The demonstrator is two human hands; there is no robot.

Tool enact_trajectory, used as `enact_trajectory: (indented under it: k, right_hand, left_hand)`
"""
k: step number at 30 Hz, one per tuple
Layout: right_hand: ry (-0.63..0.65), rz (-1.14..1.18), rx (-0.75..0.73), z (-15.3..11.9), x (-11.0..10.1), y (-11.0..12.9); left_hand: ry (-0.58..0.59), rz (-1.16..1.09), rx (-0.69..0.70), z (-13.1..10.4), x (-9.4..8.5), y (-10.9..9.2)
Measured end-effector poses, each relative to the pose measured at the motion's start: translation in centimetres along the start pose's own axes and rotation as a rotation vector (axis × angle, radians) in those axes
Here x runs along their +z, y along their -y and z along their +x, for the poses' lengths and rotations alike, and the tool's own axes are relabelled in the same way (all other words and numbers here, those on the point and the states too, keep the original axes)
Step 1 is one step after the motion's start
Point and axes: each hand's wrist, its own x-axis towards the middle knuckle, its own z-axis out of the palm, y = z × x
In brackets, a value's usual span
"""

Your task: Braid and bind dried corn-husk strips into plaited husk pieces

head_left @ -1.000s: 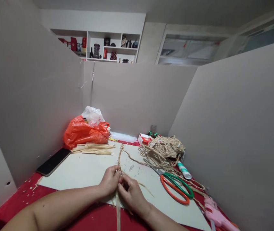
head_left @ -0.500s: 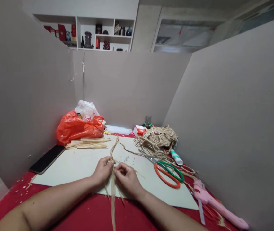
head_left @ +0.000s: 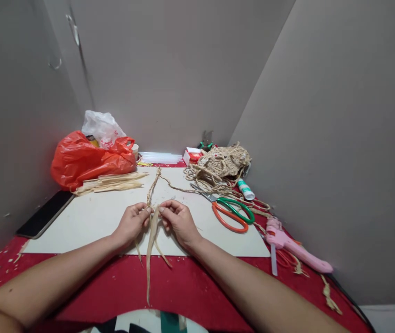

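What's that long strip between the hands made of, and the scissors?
Long strip: probably dried plant leaf, maybe husk; it's matte, tan, thin and tapering. Scissors: blades look like metal, silvery-grey; handles glossy green and orange, maybe plastic.

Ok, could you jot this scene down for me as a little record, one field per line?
Left hand: left hand pinching the near end of a braided cord
Right hand: right hand pinching a pale strip that hangs toward the person
Work surface: white board on a red surface
Left side: loose pale strips, orange bag, dark-screened phone
Right side: scissors with green and orange handles, cord pile, pink glue gun
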Motion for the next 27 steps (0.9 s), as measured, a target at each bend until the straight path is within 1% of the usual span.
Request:
enact_trajectory:
  k: [2, 8, 12, 19, 23, 27]
  right_hand:
    - [-0.049, 0.010, -0.030, 0.1, -0.1, 0.0]
    - [-0.271, 0.036, -0.122, 1.0, -1.0, 0.5]
    - [-0.328, 0.030, -0.153, 1.4, -1.2, 0.8]
    - [-0.300, 0.031, -0.120, 1.1, -1.2, 0.4]
    - [-0.235, 0.064, -0.093, 0.5, -0.7, 0.6]
    - [-0.158, 0.087, -0.078, -0.2, -0.3, 1.5]
  left_hand:
    - [0.008, -0.023, -0.028, -0.1, 0.1, -0.2]
    - [0.060, -0.128, -0.136, -0.3, 0.1, -0.5]
    - [0.086, -0.166, -0.170, -0.4, 0.0, -0.5]
    - [0.096, -0.153, -0.187, -0.6, 0.2, -0.6]
    - [0.087, -0.145, -0.166, -0.5, 0.2, -0.3]
    - [0.094, -0.134, -0.160, -0.5, 0.1, 0.0]
